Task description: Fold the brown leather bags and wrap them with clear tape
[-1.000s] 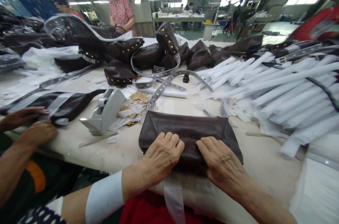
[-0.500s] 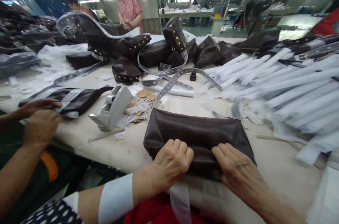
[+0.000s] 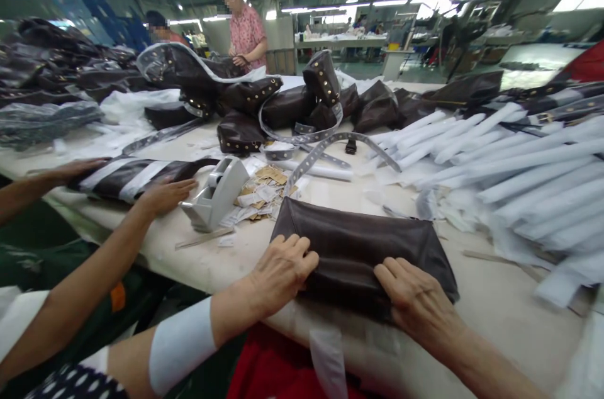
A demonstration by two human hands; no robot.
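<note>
A dark brown leather handbag [image 3: 358, 238] lies on its side at the table's front edge. My left hand [image 3: 283, 270] is closed on the bag's near left side, fingers curled over the leather. At the near right side, my right hand [image 3: 415, 289] grips it with bent fingers; the thumbs are mostly hidden. From the bag's far left corner a studded strap in clear wrapping [image 3: 306, 163] arches back over the table. A strip of clear film [image 3: 328, 358] hangs below the table edge in front of me.
Left of the bag stand a grey tape dispenser [image 3: 219, 194] and a pile of paper tags [image 3: 264, 191]. A co-worker's hands [image 3: 165, 196] rest on another brown bag [image 3: 136, 175]. White wrapped rolls [image 3: 528, 166] are heaped at right, with more studded bags [image 3: 240, 131] behind.
My left hand has shifted left along the bag's near side; my right hand still grips it. The co-worker's hands have spread apart over their bag. The view has swung slightly left.
</note>
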